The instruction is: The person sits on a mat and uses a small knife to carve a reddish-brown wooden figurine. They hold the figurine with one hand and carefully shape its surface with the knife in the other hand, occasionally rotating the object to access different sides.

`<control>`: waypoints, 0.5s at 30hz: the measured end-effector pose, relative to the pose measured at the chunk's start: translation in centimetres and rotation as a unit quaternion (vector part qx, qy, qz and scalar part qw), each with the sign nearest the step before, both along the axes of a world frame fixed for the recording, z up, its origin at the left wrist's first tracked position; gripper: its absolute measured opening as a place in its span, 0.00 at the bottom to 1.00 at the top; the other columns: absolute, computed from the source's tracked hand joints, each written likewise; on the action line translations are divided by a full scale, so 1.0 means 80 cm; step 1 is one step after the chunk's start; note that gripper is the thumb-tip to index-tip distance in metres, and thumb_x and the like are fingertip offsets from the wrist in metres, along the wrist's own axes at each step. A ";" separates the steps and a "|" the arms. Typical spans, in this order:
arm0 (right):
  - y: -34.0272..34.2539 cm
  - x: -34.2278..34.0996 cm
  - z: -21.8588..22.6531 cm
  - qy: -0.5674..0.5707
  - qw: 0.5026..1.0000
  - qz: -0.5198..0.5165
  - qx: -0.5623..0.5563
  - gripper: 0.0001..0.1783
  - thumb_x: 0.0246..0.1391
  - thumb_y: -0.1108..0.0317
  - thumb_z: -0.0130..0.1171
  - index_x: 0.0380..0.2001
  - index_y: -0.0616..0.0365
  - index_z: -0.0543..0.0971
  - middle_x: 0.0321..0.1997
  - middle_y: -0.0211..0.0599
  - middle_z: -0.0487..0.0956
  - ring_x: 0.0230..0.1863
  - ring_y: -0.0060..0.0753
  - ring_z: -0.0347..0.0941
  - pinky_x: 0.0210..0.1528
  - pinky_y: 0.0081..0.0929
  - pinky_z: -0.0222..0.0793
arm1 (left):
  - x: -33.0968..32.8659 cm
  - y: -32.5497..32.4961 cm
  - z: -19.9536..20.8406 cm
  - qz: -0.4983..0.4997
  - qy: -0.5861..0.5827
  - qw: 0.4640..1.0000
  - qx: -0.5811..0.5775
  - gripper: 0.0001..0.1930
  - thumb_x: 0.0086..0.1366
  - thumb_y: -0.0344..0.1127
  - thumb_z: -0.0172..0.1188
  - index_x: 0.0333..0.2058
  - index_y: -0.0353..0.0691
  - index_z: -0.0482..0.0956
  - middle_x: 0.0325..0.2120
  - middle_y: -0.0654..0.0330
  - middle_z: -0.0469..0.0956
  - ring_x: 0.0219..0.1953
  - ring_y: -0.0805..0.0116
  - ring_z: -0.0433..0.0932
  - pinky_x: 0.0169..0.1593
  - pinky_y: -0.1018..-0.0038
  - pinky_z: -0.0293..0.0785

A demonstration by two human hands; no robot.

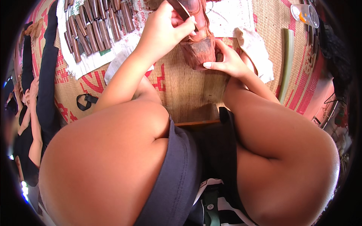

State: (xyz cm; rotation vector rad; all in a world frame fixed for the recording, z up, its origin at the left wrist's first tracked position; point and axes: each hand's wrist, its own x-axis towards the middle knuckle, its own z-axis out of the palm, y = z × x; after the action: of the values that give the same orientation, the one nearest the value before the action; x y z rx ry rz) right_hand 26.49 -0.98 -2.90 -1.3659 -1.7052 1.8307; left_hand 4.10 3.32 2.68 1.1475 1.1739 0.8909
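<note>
A reddish-brown carved wooden piece [197,52] stands or lies at the top middle, its blunt, darker-topped end toward me. My right hand [230,62] grips that near end from the right, thumb on the front and fingers along the side. Above the wood, my left hand [167,28] is closed around a dark, narrow, flat strip-like tool [180,9]. The tool slants down toward the wood; whether it touches cannot be made out. The far end of the wood is cut off by the picture's upper edge.
Several brown cylindrical pieces [92,35] lie in rows on a white cloth [81,67]. A woven mat [177,86] lies below. At right are a crumpled cloth [256,56], a pale green strip [287,64] and a clear plastic cup [304,16]. Another person [32,128] sits far left.
</note>
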 end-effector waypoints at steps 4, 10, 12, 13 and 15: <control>0.001 -0.004 0.007 0.013 0.999 0.004 -0.035 0.45 0.31 0.45 0.70 0.48 0.66 0.67 0.42 0.46 0.75 0.45 0.37 0.72 0.49 0.32 0.66 | 0.003 0.002 0.013 -0.017 -0.004 1.000 -0.010 0.10 0.60 0.24 0.54 0.37 0.33 0.63 0.31 0.52 0.75 0.30 0.68 0.78 0.35 0.76 0.76; 0.007 -0.003 0.019 -0.006 0.998 0.012 -0.058 0.48 0.28 0.41 0.69 0.49 0.66 0.68 0.43 0.48 0.75 0.46 0.41 0.72 0.50 0.31 0.66 | 0.003 -0.007 0.014 0.029 -0.024 0.999 -0.028 0.09 0.59 0.23 0.54 0.36 0.34 0.64 0.28 0.57 0.74 0.28 0.72 0.77 0.34 0.78 0.75; 0.013 0.000 0.022 -0.051 0.998 0.034 -0.033 0.49 0.28 0.42 0.70 0.49 0.66 0.67 0.43 0.50 0.75 0.46 0.42 0.72 0.50 0.32 0.66 | 0.008 -0.004 0.018 0.035 -0.032 0.998 -0.034 0.08 0.59 0.23 0.54 0.35 0.35 0.64 0.27 0.59 0.73 0.27 0.73 0.77 0.32 0.78 0.75; 0.009 -0.001 0.022 -0.041 0.998 0.024 -0.033 0.49 0.28 0.42 0.70 0.49 0.65 0.67 0.43 0.50 0.75 0.46 0.42 0.72 0.50 0.32 0.66 | 0.006 -0.005 0.018 0.019 -0.024 0.999 -0.035 0.08 0.60 0.24 0.54 0.35 0.35 0.63 0.28 0.57 0.74 0.27 0.72 0.77 0.32 0.78 0.75; 0.005 -0.002 0.019 -0.032 0.999 0.013 -0.038 0.49 0.28 0.42 0.70 0.50 0.65 0.67 0.44 0.50 0.75 0.46 0.43 0.72 0.51 0.32 0.66 | 0.005 -0.004 0.016 0.008 -0.012 0.999 -0.044 0.08 0.60 0.24 0.53 0.35 0.35 0.63 0.29 0.55 0.74 0.26 0.70 0.77 0.32 0.77 0.74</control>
State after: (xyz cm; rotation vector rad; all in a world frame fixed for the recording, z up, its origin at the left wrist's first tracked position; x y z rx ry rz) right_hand 26.36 -0.54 -1.41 -1.4524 -1.7089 1.9029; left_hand 4.53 2.99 3.98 1.0552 1.1924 0.8536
